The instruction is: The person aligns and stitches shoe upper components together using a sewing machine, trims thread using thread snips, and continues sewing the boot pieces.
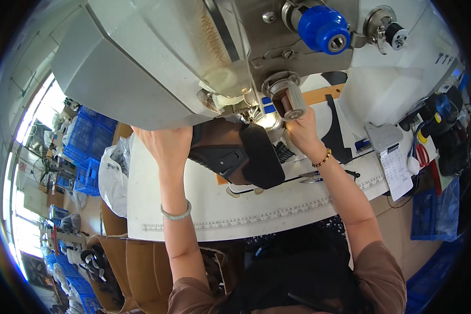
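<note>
A large grey industrial sewing machine [157,63] fills the upper part of the view, with a blue knob [323,29] on its head. Under it is a white work table [204,204], which has a printed ruler strip along its near edge.

On the table, just below the needle area, lies the work piece, a brown and black shoe upper [235,154]. Its long axis goes from the upper left to the lower right, and its far end reaches under the machine head.

The left hand [167,144] lies at the left end of the shoe upper and touches it. Its fingers are curled over the edge of the piece, so it seems to grasp it, but the fingertips are hidden. The right hand [300,128] is at the right side, close beside the metal cylinder [289,99] of the machine. Its fingers are bent around something near the piece, and I cannot tell what they hold.

A black cut-out piece [334,131] lies on the table behind the right hand.
</note>
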The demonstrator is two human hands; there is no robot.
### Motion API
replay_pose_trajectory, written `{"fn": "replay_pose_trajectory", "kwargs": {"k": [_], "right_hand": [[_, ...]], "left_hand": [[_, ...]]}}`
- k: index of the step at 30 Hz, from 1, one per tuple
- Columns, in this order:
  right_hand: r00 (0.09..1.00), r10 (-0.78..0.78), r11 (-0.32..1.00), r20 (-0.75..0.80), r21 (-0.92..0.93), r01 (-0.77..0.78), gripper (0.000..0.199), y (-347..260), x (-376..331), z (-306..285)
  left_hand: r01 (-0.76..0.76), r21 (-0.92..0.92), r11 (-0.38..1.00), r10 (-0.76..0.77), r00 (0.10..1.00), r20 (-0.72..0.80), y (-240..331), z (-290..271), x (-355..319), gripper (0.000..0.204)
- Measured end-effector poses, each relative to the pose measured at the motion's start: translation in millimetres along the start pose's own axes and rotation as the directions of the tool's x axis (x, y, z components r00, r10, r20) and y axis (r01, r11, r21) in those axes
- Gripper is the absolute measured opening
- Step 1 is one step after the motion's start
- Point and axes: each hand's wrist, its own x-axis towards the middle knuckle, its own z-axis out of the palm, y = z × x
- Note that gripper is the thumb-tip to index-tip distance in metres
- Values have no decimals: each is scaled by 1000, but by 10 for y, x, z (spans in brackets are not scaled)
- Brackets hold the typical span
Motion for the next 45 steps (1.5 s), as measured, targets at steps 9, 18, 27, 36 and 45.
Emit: {"fn": "replay_pose_trajectory", "kwargs": {"k": [9, 18, 27, 36, 45], "right_hand": [[995, 38, 988, 87, -153, -25, 21, -164, 98, -118], [837, 491, 868, 243, -56, -493, 24, -607, -314, -261], [763, 549, 786, 340, 99, -610, 18, -693, -210, 92], [921, 387, 913, 37, 128, -388, 21, -738, -458, 241], [924, 381, 900, 32, 213, -379, 17, -727, -510, 273]], "left_hand": [[-239, -410, 880, 347, 914, 212, 567, -326, -904, 46], [-376, -368, 850, 475, 850, 228, 792, -248, -796, 44], [42, -420, 907, 82, 959, 272, 815, -528, -687, 24], [240, -407, 881, -179, 967, 183, 831, -513, -663, 18], [-101, -638, 763, 339, 903, 263, 692, -434, -646, 47]]}}
